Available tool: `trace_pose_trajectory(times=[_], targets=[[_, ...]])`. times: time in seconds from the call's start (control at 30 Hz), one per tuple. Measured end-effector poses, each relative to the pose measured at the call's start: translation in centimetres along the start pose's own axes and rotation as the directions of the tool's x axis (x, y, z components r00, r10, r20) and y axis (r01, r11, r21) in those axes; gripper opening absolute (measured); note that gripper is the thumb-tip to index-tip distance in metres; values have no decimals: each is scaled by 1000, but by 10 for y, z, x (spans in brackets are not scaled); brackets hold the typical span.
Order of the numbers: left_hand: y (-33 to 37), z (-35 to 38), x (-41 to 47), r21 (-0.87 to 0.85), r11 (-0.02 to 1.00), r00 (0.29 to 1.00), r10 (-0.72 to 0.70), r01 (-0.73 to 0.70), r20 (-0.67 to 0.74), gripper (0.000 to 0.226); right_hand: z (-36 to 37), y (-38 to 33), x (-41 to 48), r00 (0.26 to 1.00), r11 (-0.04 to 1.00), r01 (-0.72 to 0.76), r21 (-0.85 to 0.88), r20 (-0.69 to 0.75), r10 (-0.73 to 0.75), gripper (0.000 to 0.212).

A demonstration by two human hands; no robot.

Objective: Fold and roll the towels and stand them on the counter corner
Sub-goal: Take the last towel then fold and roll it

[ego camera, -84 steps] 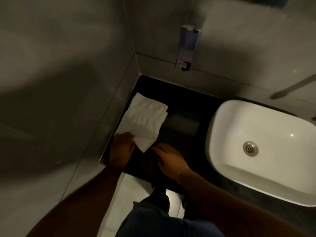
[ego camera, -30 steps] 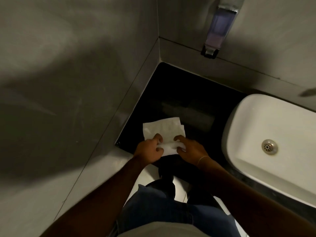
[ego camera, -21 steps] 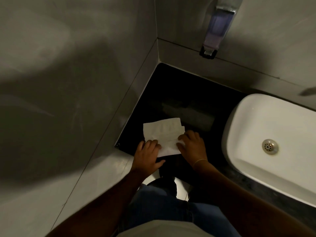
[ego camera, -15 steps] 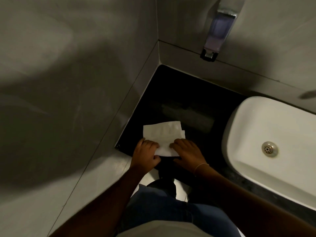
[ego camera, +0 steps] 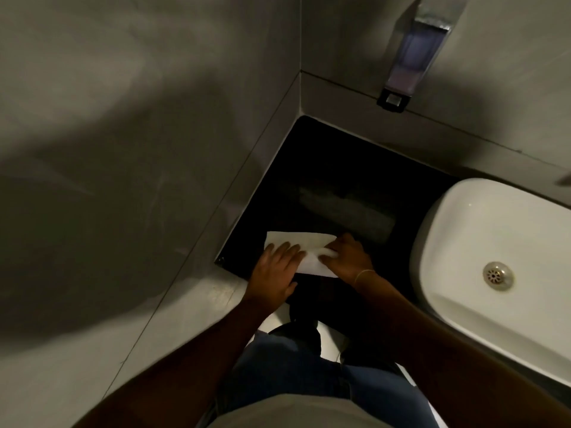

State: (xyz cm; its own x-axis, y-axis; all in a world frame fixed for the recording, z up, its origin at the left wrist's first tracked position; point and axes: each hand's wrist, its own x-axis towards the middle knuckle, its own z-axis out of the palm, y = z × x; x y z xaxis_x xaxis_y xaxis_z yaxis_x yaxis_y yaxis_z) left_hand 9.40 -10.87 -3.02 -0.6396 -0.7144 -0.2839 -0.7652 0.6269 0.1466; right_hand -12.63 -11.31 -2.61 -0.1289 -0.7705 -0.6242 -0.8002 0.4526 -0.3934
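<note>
A small white towel (ego camera: 301, 240) lies folded into a narrow strip near the front edge of the black counter (ego camera: 333, 168). My left hand (ego camera: 278, 270) presses flat on its left half, fingers spread. At the towel's right end my right hand (ego camera: 346, 257) has its fingers curled around the cloth. A dark folded towel (ego camera: 346, 211) lies further back on the counter, hard to make out against the black surface.
A white basin (ego camera: 463, 242) with a metal drain (ego camera: 497, 275) fills the counter's right side. Grey walls meet at the counter's far left corner (ego camera: 301, 114). A soap dispenser (ego camera: 411, 57) hangs on the back wall above.
The white towel went from a wide open sheet to a smaller fold and now a narrow strip. Both hands have moved up onto it, the right one now gripping its right end.
</note>
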Motion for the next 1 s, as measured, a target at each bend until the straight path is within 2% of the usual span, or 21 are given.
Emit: trace_pose_trajectory(times=[0.07, 0.13, 0.2, 0.27, 0.33, 0.4, 0.43, 0.47, 0.5, 0.53, 0.6, 0.63, 0.67, 0.77, 0.87, 0.9, 0.93, 1.0], targets=[[-6, -5, 10, -9, 999, 998, -53, 53, 14, 81, 1, -6, -5, 983, 994, 68, -81, -168, -81, 44], [-15, -10, 21, -142, 987, 995, -87, 79, -47, 72, 6, -12, -13, 919, 961, 238, -140, -288, -269, 46], [-26, -20, 33, -315, 942, 986, -148, 117, -76, 58, 11, -14, -17, 884, 898, 369, -239, -207, -419, 59], [-36, -32, 49, -390, 906, 984, -178, 166, 6, 51, 7, -13, -15, 897, 873, 387, -296, -101, -431, 69], [-32, -37, 68, -354, 929, 994, -99, 110, 49, 54, -2, -4, -12, 922, 908, 317, -273, -138, -363, 63], [-21, -34, 71, -313, 942, 989, -141, 123, -38, 68, -7, 0, -8, 941, 942, 263, -210, -159, -298, 59], [-12, -33, 66, -348, 916, 962, -250, 199, -108, 75, -10, -1, -7, 951, 952, 245, -186, -145, -273, 59], [-3, -30, 58, -417, 857, 900, -401, 303, -170, 78, -11, -3, -5, 960, 958, 229, -175, -124, -252, 60], [5, -25, 47, -522, 756, 810, -555, 396, -188, 77, -11, -7, -3, 966, 959, 217, -184, -100, -237, 61], [13, -20, 36, -661, 605, 715, -684, 444, -146, 73, -9, -10, -3, 970, 956, 212, -201, -74, -230, 62], [30, -17, 26, -909, 177, 586, -806, 378, 87, 71, -3, -14, -5, 969, 950, 231, -209, -39, -244, 63], [39, -19, 26, -944, -17, 558, -803, 329, 209, 74, 2, -14, -8, 968, 950, 241, -200, -25, -251, 65], [46, -21, 29, -941, -139, 533, -794, 308, 292, 80, 6, -15, -13, 969, 953, 242, -181, -13, -248, 66], [62, -23, 39, -890, -345, 495, -741, 299, 454, 104, 17, -11, -34, 983, 981, 180, -67, -19, -181, 68], [58, -16, 54, -751, -599, 502, -576, 279, 645, 130, 23, -5, -55, 985, 986, 162, 48, -67, -158, 66], [56, -12, 57, -699, -656, 522, -505, 285, 687, 126, 22, -3, -64, 985, 983, 160, 88, -82, -153, 64], [56, -16, 58, -655, -698, 563, -429, 290, 706, 109, 22, 0, -73, 984, 980, 161, 118, -96, -150, 63], [65, -34, 62, -608, -715, 607, -324, 345, 726, 57, 14, 7, -91, 982, 969, 163, 184, -124, -142, 58]])
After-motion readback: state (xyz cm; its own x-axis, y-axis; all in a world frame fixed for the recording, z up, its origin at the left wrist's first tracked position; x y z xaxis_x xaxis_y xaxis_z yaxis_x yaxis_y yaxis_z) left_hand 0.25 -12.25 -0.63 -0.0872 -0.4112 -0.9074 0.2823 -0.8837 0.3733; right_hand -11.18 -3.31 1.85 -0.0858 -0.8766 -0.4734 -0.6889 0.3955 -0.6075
